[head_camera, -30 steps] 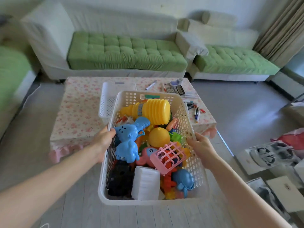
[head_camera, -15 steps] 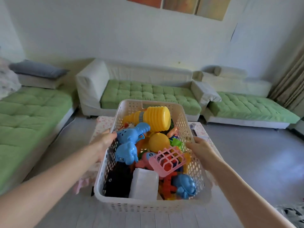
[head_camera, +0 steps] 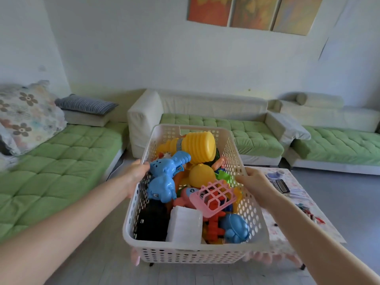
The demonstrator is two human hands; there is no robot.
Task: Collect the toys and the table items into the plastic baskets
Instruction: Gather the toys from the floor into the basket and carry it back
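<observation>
I carry a white perforated plastic basket (head_camera: 191,255) in front of me, held up in the air. My left hand (head_camera: 134,173) grips its left rim and my right hand (head_camera: 256,183) grips its right rim. Inside lie several toys: a big yellow ribbed toy (head_camera: 197,146), blue elephant figures (head_camera: 164,175), a yellow ball (head_camera: 201,174), a small pink toy basket (head_camera: 213,195), a white block (head_camera: 184,225), a blue figure (head_camera: 235,228) and something black (head_camera: 151,222). The low table with a floral cloth (head_camera: 296,214) shows to the right, behind the basket, with a calculator (head_camera: 279,185) and small items on it.
A green-cushioned sofa (head_camera: 216,128) runs along the far wall, with another section on the left (head_camera: 51,161) holding a flowered pillow (head_camera: 26,116) and a striped cushion (head_camera: 84,103). Grey floor (head_camera: 339,202) lies to the right of the table.
My view has lifted and swung left, so the table has slid to the right behind the basket. Both hands keep the same hold on the basket rims.
</observation>
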